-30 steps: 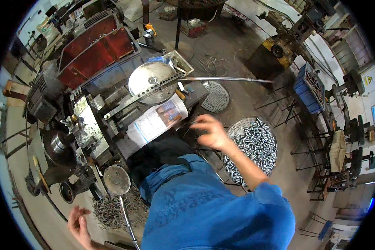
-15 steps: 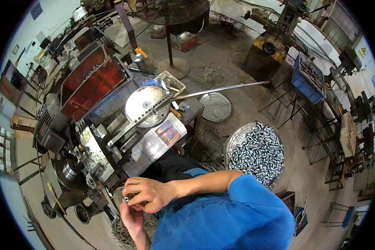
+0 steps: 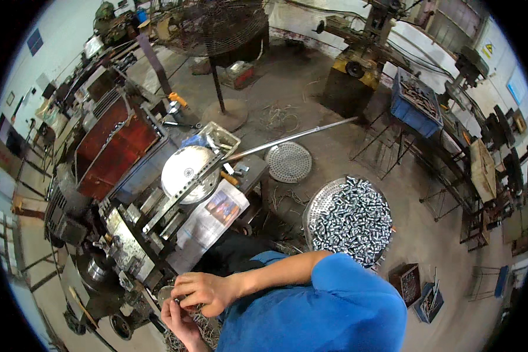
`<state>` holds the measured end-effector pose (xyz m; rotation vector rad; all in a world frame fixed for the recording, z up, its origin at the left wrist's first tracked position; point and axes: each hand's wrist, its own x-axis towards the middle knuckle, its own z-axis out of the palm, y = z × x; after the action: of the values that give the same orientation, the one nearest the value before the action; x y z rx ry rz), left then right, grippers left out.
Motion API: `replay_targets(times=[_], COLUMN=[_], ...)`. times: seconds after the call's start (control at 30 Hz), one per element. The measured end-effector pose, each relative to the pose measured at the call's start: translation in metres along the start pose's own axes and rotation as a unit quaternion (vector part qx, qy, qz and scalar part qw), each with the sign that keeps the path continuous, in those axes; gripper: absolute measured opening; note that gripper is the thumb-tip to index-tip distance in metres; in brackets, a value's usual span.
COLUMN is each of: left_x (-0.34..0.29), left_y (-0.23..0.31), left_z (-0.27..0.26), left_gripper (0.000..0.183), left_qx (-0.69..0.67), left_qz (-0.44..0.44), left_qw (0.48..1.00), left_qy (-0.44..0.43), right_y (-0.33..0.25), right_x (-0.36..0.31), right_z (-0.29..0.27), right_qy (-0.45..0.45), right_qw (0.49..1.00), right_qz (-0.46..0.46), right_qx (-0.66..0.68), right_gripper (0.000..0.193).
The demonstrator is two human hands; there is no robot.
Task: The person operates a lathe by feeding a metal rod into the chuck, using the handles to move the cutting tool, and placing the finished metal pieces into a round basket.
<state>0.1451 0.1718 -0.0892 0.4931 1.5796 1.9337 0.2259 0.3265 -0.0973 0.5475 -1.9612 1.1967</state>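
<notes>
My right hand (image 3: pixel 204 291) and my left hand (image 3: pixel 180 321) meet in front of my body at the lower left. Between their fingertips is a small metal sleeve (image 3: pixel 177 301), mostly covered by the fingers. Both hands are closed on it, the right from above and the left from below. Just left of them stands a lathe with a round metal chuck (image 3: pixel 98 270). Under my hands lies a tangle of metal shavings (image 3: pixel 210 330), partly hidden by my arms.
A round perforated tray (image 3: pixel 318 212) holds a heap of small shiny metal cylinders (image 3: pixel 355 223). Ahead are a bench with a newspaper (image 3: pixel 214 214), a white disc (image 3: pixel 188 170) and a long metal rod (image 3: pixel 299 136). A standing fan (image 3: pixel 214 70) and blue crate (image 3: pixel 413 108) stand beyond.
My view has shifted, so the surroundings sit a little differently. My hands stay together, slightly lower in view, and the sleeve's end shows less between the fingers.
</notes>
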Motion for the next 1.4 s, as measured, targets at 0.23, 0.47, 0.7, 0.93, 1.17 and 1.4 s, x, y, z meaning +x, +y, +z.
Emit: replay_targets(times=[0.23,0.47,0.7,0.93,1.17,1.4], left_x=[-0.002,-0.002,0.001,-0.009,-0.038,-0.124], left_y=[-0.005,-0.016,-0.015,0.018,0.074,0.116], left_z=[0.006,-0.012,-0.031,-0.029,-0.105,-0.282], left_gripper=[0.028,0.032,0.029,0.023,0.035,0.027], left_qx=[0.125,0.299,0.322,0.418,0.554,0.662], left_qz=[0.036,0.122,0.081,0.066,-0.004,0.099], left_qw=[0.989,0.944,0.943,0.903,0.832,0.676], left_qy=[0.067,0.064,-0.008,-0.080,0.022,0.308], right_y=[0.006,0.009,0.011,0.013,0.019,0.036], right_x=[-0.008,-0.014,-0.018,-0.018,-0.005,0.033], right_z=[0.012,0.020,0.024,0.026,0.003,-0.010], right_qy=[0.002,0.003,-0.007,-0.049,-0.118,-0.188], right_qw=[0.998,0.999,0.999,0.998,0.992,0.979], right_qz=[-0.027,-0.019,-0.016,-0.015,0.002,-0.004], right_qx=[-0.058,-0.044,-0.030,-0.028,-0.048,-0.075], right_gripper=[0.025,0.019,0.016,0.015,0.027,0.032])
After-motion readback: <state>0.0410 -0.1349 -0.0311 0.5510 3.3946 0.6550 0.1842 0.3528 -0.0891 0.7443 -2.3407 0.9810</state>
